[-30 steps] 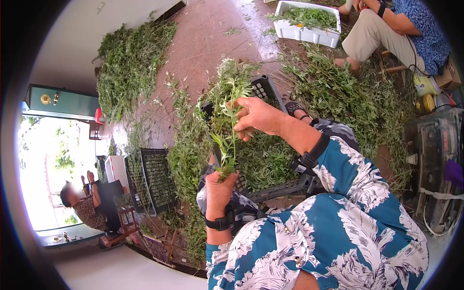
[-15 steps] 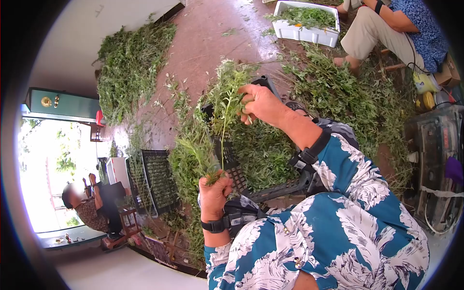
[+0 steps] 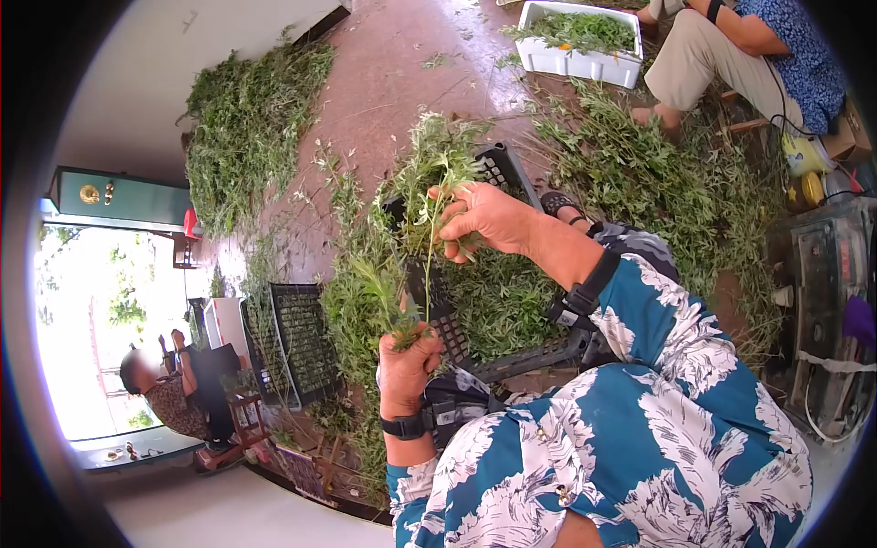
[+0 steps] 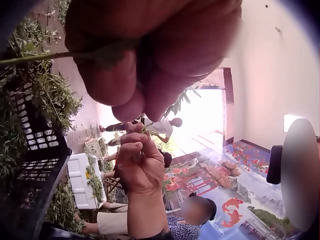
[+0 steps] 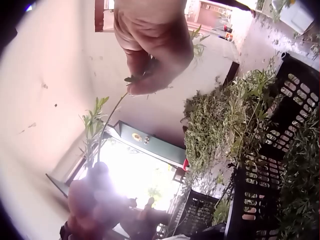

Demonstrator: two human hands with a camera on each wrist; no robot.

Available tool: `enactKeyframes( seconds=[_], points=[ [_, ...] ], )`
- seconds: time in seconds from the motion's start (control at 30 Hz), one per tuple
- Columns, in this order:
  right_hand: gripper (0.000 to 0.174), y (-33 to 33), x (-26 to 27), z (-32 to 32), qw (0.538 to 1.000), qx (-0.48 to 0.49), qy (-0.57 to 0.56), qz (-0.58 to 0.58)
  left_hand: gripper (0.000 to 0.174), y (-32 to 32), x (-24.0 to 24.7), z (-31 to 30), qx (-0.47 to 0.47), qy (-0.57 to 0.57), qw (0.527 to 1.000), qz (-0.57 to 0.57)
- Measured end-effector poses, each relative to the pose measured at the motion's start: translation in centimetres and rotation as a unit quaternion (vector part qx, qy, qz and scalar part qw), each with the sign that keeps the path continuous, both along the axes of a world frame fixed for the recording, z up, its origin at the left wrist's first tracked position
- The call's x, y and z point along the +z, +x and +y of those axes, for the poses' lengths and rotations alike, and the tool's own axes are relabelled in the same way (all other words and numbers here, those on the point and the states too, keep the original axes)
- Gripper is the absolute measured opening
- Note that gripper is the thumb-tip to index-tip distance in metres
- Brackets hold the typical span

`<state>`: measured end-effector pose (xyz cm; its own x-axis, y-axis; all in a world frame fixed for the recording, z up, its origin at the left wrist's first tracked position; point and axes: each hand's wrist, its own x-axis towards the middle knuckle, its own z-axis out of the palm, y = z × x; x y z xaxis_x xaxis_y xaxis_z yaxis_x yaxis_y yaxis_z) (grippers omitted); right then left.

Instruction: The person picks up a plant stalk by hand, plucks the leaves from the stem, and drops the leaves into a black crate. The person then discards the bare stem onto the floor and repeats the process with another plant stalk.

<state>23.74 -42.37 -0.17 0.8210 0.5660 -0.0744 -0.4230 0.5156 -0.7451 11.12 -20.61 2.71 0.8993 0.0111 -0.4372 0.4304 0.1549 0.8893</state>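
Note:
A leafy green stem (image 3: 428,274) runs between my two hands, its middle stretch thin and bare. My left hand (image 3: 407,367) holds the lower end in curled fingers, with green leaves (image 3: 406,331) poking out above the fist. Further up, my right hand (image 3: 493,219) pinches the stem between thumb and fingers, just below its leafy top. In the right wrist view the stem (image 5: 111,117) stretches from the right hand's fingertips down to the left hand (image 5: 95,195). Below the hands, a black slatted crate (image 3: 521,367) holds loose green leaves (image 3: 507,306).
Cut plants (image 3: 649,173) lie heaped on the right, with another pile (image 3: 251,128) by the wall. A white box (image 3: 575,64) of leaves stands ahead, near a seated person (image 3: 713,64). Another person (image 3: 178,393) sits on the left by a dark crate (image 3: 306,338).
The leaves along the stem between the hands no longer show there; that stretch is now bare. My left hand has shifted slightly left and down. The right hand moved right, then back left.

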Motion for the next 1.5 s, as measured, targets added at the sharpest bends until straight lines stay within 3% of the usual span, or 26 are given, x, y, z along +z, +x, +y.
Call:
enactKeyframes(
  seconds=[0.33, 0.83, 0.97, 1.07, 1.2, 1.3, 1.5],
  points=[
    [0.066, -0.2, 0.4, 0.2, 1.0, -0.021, 0.015, 0.012, 0.012, 0.0, -0.3, 0.1, -0.015, 0.011, 1.0, -0.001],
    [0.054, 0.8, -0.6, -0.3, 0.973, -0.175, -0.144, -0.04, 0.018, -0.6, 0.8, 0.4, 0.005, -0.051, 0.999, -0.012],
    [0.059, 0.6, -0.2, -0.6, 0.995, -0.065, -0.074, 0.002, 0.019, -0.9, 0.9, 2.0, 0.01, -0.088, 0.996, -0.017],
    [0.063, 0.1, 0.1, -0.3, 0.999, -0.012, 0.04, 0.001, 0.019, -0.8, 0.9, 2.1, 0.01, -0.111, 0.994, -0.002],
    [0.069, -0.1, 0.7, -0.4, 0.995, -0.012, 0.079, -0.052, 0.018, -0.9, 1.0, 2.1, 0.019, -0.125, 0.992, 0.024],
    [0.071, 0.0, 0.7, -0.4, 0.99, 0.002, 0.098, -0.1, 0.018, -0.8, 1.0, 2.3, 0.022, -0.132, 0.99, 0.041],
    [0.066, 0.2, 1.0, -0.4, 0.993, -0.02, 0.024, -0.115, 0.018, -0.7, 1.3, 2.2, 0.031, -0.157, 0.985, 0.056]
  ],
)
